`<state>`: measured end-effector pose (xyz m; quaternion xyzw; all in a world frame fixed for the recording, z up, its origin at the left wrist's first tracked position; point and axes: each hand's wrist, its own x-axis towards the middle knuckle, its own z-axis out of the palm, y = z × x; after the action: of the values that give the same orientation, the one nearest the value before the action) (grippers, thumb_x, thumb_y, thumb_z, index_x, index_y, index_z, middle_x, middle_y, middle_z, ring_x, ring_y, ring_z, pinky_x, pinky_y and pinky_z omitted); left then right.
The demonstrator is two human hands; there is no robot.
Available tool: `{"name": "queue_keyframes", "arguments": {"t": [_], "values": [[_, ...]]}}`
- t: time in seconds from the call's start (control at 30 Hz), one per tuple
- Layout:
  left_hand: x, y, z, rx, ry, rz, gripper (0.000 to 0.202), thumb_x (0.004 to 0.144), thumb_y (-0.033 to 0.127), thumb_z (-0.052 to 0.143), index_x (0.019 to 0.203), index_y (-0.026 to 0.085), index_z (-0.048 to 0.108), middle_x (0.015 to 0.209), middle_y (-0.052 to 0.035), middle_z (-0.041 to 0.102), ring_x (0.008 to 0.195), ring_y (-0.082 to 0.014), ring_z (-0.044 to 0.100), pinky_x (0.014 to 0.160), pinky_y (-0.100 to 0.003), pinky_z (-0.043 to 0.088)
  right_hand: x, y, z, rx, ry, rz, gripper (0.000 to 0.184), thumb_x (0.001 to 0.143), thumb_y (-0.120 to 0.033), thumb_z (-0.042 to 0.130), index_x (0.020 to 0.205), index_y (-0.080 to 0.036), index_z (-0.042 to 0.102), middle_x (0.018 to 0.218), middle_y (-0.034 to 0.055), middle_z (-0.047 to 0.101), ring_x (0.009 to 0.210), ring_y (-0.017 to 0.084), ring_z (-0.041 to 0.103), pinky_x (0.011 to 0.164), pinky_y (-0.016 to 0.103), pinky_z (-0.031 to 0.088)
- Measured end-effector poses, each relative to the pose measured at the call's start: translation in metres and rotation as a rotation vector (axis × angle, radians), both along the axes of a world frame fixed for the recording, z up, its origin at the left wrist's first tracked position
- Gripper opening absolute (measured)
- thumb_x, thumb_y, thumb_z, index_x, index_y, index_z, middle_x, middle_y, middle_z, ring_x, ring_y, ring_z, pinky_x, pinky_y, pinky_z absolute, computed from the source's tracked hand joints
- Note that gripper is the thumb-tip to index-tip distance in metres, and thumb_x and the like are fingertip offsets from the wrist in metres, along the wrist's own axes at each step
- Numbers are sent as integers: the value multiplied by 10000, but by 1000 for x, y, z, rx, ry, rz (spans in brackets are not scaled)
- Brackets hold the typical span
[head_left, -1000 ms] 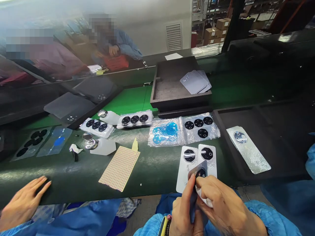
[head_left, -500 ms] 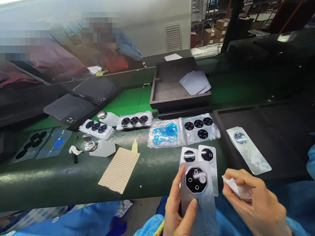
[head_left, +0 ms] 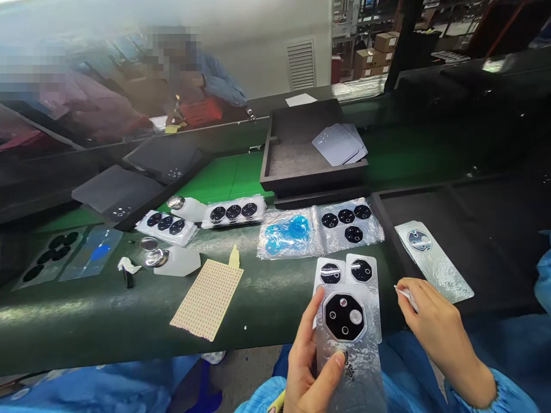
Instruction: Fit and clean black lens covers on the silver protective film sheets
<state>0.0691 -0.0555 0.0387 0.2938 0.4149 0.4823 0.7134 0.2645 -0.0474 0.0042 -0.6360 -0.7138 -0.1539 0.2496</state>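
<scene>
- My left hand (head_left: 310, 358) is closed in a narrow grip on a silver, round-cornered rectangular panel (head_left: 364, 373), thumb across its front face and a finger along its left edge.
- The panel is tilted up towards me at the near edge of the bench; near its top sits a glossy black octagonal plate (head_left: 338, 332) with one large pale circle and three smaller rings, and dark lettering shows below it, beside my thumb.
- My right hand (head_left: 439, 330) is apart from the panel, to its right, and pinches a small white wad (head_left: 407, 298) between thumb and fingers; a tip pokes out to the left.
- Beyond the panel, partly hidden by it, two pale rectangular plates with black discs (head_left: 371, 295) lie side by side on the dark green bench (head_left: 142, 315); I cannot tell whether the panel touches them.
- Past my right hand, a shiny silver stack of panels (head_left: 443, 272) lies in a wide black tray (head_left: 495, 223).
- Further off, beyond the pale plates, lie a clear plastic bag with blue shapes (head_left: 287, 234) and a clear sheet with four black discs (head_left: 350, 225), touching at their edges.
</scene>
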Motion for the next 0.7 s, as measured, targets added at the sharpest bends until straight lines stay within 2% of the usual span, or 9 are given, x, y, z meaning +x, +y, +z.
{"name": "queue_keyframes", "arguments": {"t": [0.2, 0.33, 0.37, 0.43, 0.53, 0.6, 0.7], "values": [[3, 3, -1, -27, -78, 22, 550, 768, 253, 747, 1286, 355, 593, 1169, -27, 679, 1124, -222, 617, 945, -230, 473, 3, 5, -9, -7, -69, -17, 315, 997, -139, 268, 802, -150, 515, 682, 41, 618, 592, 142, 620, 568, 258, 498], [-12, 20, -17, -12, -3, 162, 547, 702, 243, 791, 1222, 328, 644, 1196, -16, 667, 1061, -213, 650, 898, -216, 503, 5, 8, -16, -13, -137, -27, 371, 996, -135, 242, 846, -116, 581, 756, 71, 670, 660, 161, 660, 581, 260, 539], [-19, 27, -22, -12, 55, 209, 591, 681, 246, 800, 1243, 310, 628, 1188, -20, 670, 1046, -206, 656, 882, -209, 510, 5, 8, -17, -18, -145, -27, 378, 997, -138, 244, 851, -115, 592, 772, 73, 679, 675, 162, 669, 582, 258, 547], [-34, 44, -32, -16, 168, 269, 805, 603, 286, 835, 1348, 248, 532, 1131, -54, 693, 998, -211, 674, 837, -204, 528, 4, 10, -19, -23, -152, -20, 395, 998, -147, 245, 850, -120, 610, 789, 72, 690, 698, 167, 680, 600, 258, 562], [-51, 66, -40, -173, 236, 275, 1159, 428, 323, 876, 1451, 153, 358, 1114, -98, 693, 1007, -255, 665, 819, -233, 540, 2, 11, -21, -13, -150, 0, 401, 986, -137, 256, 834, -114, 626, 809, 88, 696, 749, 194, 692, 640, 289, 584], [-57, 75, -44, -234, 236, 236, 1211, 391, 318, 867, 1460, 145, 324, 1111, -97, 692, 998, -262, 663, 823, -255, 542, 3, 14, -22, -43, -120, 26, 371, 966, -120, 283, 856, -101, 637, 843, 105, 697, 815, 224, 692, 678, 327, 593], [-59, 80, -55, -231, 225, 188, 1164, 421, 316, 841, 1456, 182, 326, 1183, -87, 662, 1002, -243, 656, 859, -267, 527, 9, 28, -23, -216, -13, 86, 287, 929, -107, 359, 936, -105, 646, 917, 115, 693, 925, 252, 674, 761, 366, 591]]}}
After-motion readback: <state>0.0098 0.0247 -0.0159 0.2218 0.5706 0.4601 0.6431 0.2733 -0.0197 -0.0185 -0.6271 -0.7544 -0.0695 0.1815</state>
